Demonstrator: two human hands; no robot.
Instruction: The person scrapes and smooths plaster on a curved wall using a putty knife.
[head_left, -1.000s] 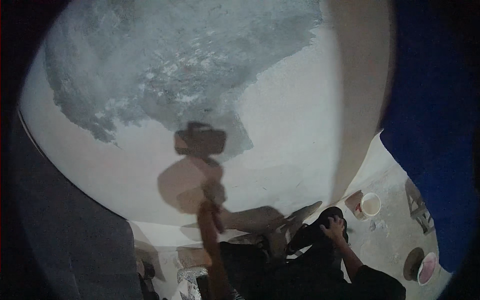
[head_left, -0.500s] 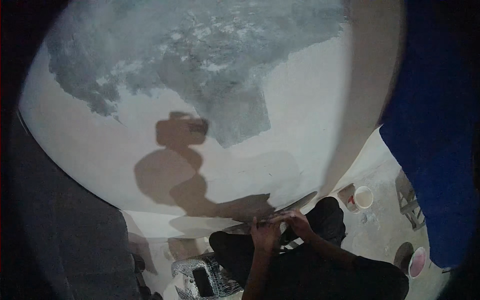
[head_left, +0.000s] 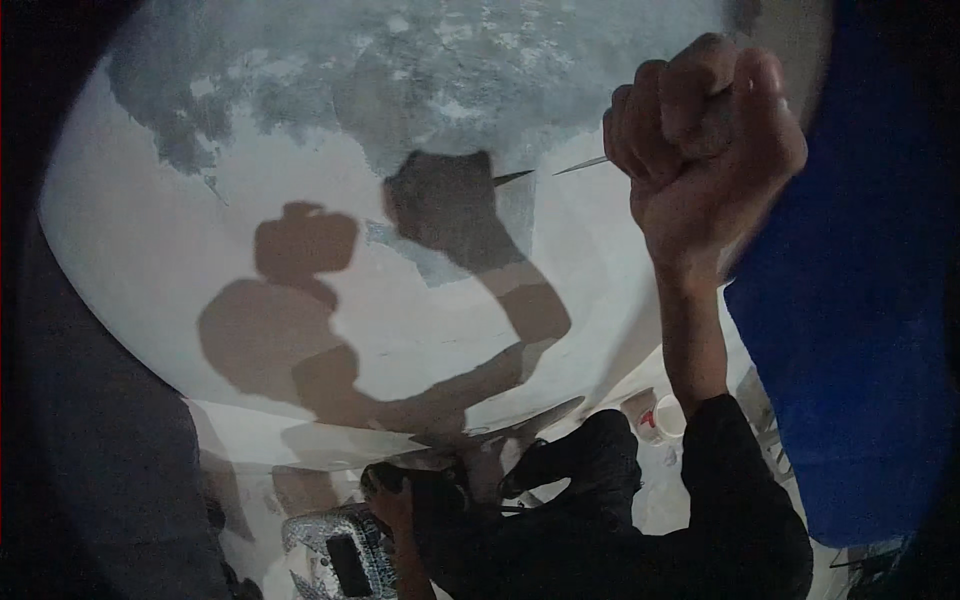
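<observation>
My right hand [head_left: 700, 150] is raised at the upper right in a closed fist around a thin, pointed metal blade [head_left: 578, 164], held near a pale wall [head_left: 180, 280] with an irregular grey patch [head_left: 260, 80] over its upper part. The blade's handle is hidden in the fist. A dark shadow of the hand and blade falls on the wall to the left. My left hand [head_left: 390, 492] rests low on my dark-clad left knee [head_left: 435, 485], fingers apart and apparently empty.
A silvery, crinkled case with a dark slot [head_left: 310, 550] lies at lower left. A white bucket [head_left: 668, 418] stands on the floor behind my right forearm. A deep blue surface [head_left: 850, 350] borders the right; a dark grey one [head_left: 120, 420] borders the left.
Half a second ago both hands were together low near my knees. My right hand has risen high with the blade; my left has moved down-left onto the knee.
</observation>
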